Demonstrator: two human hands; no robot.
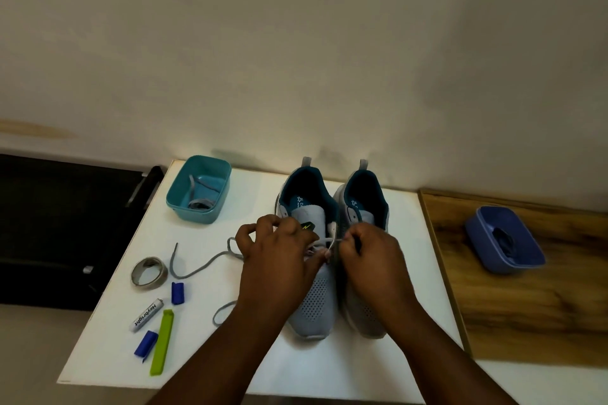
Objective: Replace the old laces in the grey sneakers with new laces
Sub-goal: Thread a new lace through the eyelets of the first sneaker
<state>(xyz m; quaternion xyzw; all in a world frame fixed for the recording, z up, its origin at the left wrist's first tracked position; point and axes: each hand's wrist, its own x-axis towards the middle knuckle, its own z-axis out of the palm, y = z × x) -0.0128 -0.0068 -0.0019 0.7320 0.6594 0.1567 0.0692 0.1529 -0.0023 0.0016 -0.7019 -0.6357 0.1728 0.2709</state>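
Two grey sneakers with teal lining stand side by side on the white table [362, 371], toes toward me: the left sneaker [312, 302] and the right sneaker [365, 207]. My left hand [276, 256] lies over the left sneaker's eyelets, fingers curled around a grey lace [197, 268] that trails off to the left across the table. My right hand [370, 251] pinches a light lace end [332, 243] stretched between both hands above the left sneaker. A teal box [199, 189] at the back left holds more grey lace.
A tape roll [148, 272], a battery [148, 315], a green clip [162, 342] and two blue pieces [177, 293] lie on the table's left part. A blue box [505, 238] with dark contents sits on the wooden surface [526, 306] to the right. A wall runs behind.
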